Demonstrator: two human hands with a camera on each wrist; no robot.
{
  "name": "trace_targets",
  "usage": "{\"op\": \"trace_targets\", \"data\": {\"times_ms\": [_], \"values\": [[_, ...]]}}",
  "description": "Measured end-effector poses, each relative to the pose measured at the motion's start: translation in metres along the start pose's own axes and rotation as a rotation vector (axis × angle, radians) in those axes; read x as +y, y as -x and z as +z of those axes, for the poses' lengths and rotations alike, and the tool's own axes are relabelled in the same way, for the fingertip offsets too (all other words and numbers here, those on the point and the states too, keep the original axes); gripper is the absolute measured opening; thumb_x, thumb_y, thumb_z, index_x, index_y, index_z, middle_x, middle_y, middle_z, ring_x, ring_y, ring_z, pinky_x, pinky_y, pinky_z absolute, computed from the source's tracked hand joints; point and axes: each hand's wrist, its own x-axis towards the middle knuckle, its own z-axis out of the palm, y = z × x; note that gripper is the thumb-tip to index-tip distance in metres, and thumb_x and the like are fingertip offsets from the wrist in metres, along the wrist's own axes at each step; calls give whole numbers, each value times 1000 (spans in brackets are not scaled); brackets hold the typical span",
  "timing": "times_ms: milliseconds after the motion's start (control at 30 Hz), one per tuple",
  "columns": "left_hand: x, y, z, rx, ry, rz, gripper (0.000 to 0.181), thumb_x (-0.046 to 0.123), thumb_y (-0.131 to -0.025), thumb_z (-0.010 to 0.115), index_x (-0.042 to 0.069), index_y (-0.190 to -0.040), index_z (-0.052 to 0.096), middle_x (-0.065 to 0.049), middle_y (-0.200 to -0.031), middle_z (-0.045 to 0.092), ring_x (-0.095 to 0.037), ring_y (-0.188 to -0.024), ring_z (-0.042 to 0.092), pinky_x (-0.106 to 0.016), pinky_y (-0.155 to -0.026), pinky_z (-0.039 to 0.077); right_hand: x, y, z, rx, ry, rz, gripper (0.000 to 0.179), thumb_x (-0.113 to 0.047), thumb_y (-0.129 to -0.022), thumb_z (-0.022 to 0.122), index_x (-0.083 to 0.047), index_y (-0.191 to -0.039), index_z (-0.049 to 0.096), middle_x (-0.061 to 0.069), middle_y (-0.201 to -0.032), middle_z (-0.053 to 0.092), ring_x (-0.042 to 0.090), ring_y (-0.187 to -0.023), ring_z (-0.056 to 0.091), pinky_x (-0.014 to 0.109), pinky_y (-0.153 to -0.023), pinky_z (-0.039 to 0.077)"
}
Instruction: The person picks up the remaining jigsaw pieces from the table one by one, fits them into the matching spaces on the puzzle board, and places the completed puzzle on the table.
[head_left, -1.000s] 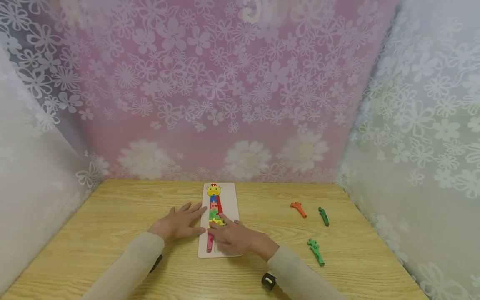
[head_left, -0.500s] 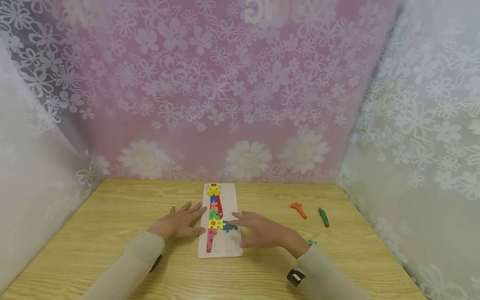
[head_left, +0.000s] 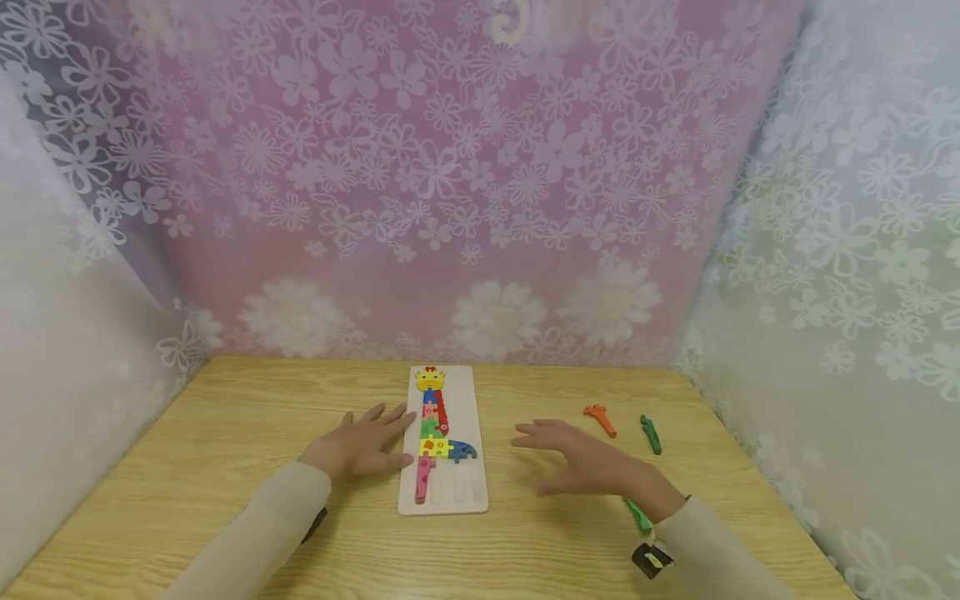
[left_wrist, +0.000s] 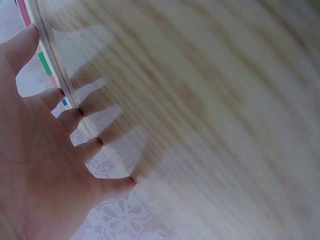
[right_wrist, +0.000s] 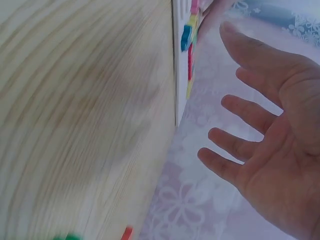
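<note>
A pale puzzle board [head_left: 459, 400] lies on the table, with a giraffe of coloured pieces partly filling it. Its yellow head [head_left: 430, 380] is at the far end; a blue piece [head_left: 461, 450] sits to the right of the yellow body piece [head_left: 435, 447], above bare recesses. My left hand [head_left: 358, 444] is spread flat, thumb and fingertips touching the board's left edge. In the left wrist view the fingers [left_wrist: 90, 148] look straight. My right hand [head_left: 592, 460] hovers right of the board, fingers extended and holding nothing. Beneath its wrist, a light green piece [head_left: 639, 515] is partly hidden.
An orange piece [head_left: 600, 420] and a dark green piece [head_left: 651, 434] lie on the right of the wooden table [head_left: 225, 408]. Floral curtains stand behind the table and along both sides.
My right hand has lifted off the board and moved right, uncovering the blue piece and now partly covering the light green one. My left hand has stayed at the board's edge.
</note>
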Motion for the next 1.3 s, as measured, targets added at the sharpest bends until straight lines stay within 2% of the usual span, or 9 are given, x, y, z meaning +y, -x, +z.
{"op": "trace_targets", "data": {"times_ms": [267,500,633,767,1000,1167,1233,1300], "values": [[0,0,0,-6,-3,3,84,72,-96,50,31,-165,25,1,-175,19,-40,-162,14,-78,-122,9,22,38,-8,28,14,8,71,-31,-87,82,-11,-149,55,19,-158,48,48,-146,39,69,-106,44],[-1,-1,1,-10,-8,11,84,73,-96,49,31,-165,24,2,-175,18,-39,-162,13,-77,-122,8,39,73,-12,109,86,-39,69,-38,-84,84,-11,-143,60,16,-143,55,42,-129,48,57,-94,53],[-1,-1,0,-6,-6,8,84,71,-96,50,31,-165,24,1,-175,19,-40,-162,14,-77,-123,8,48,90,-12,140,112,-51,71,-39,-81,86,-12,-142,61,15,-140,57,37,-126,49,51,-91,54],[0,-1,-1,-5,-4,1,84,71,-96,51,32,-165,25,2,-174,20,-39,-162,14,-77,-123,8,56,105,-11,145,108,-46,75,-38,-79,87,-12,-143,60,18,-141,57,38,-126,50,51,-88,55],[-2,0,0,-8,5,6,84,71,-96,51,31,-165,25,1,-175,19,-40,-162,13,-77,-123,7,66,120,-7,126,81,10,76,-42,-79,87,-12,-143,60,20,-142,56,44,-124,51,51,-87,56],[-2,0,-1,-5,4,19,83,70,-97,50,30,-166,25,0,-175,18,-41,-162,13,-77,-122,8,74,124,-5,111,35,26,76,-41,-79,87,-11,-143,60,23,-141,56,49,-124,48,67,-87,52],[-2,-1,-2,-5,5,22,83,70,-97,50,30,-166,24,0,-175,18,-41,-162,13,-78,-122,7,78,125,-4,110,40,24,74,-39,-78,88,-11,-142,62,21,-140,58,46,-124,49,64,-89,53],[-2,-1,-2,-6,6,23,83,70,-97,50,30,-166,24,0,-175,18,-41,-162,13,-78,-122,7,81,126,-4,106,58,22,70,-39,-79,87,-13,-140,64,17,-139,60,35,-125,52,52,-91,55]]}}
